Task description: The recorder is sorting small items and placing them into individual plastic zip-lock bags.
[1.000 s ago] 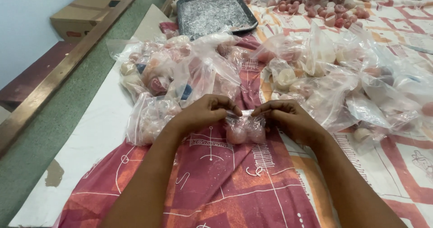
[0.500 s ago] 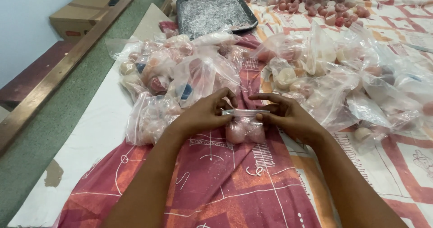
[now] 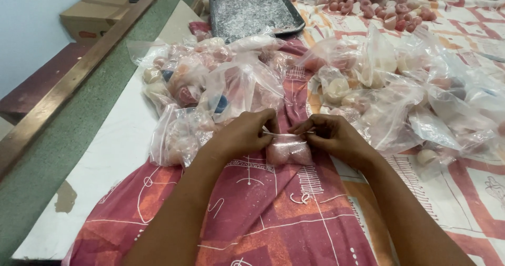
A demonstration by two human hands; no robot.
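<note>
- the left hand (image 3: pixel 243 135) pinched the top edge of a small clear bag (image 3: pixel 288 150) of pinkish pieces, fingers closed on its left corner.
- the right hand (image 3: pixel 336 135) gripped the same top edge at its right corner, fingers closed, so the edge was stretched taut between the two hands.
- the small bag rested on the red patterned cloth (image 3: pixel 263 218), right in front of the person, between the wrists.
- just beyond the hands lay a heap of filled clear bags (image 3: pixel 221 82) holding pink and pale pieces.
- more such bags (image 3: pixel 421 103) spread to the right.
- a dark tray (image 3: pixel 252 11) with glittery grains sat farther back.
- loose pink pieces (image 3: pixel 389 13) lay beside the tray.
- a cardboard box (image 3: pixel 100 16) stood at the far left.
</note>
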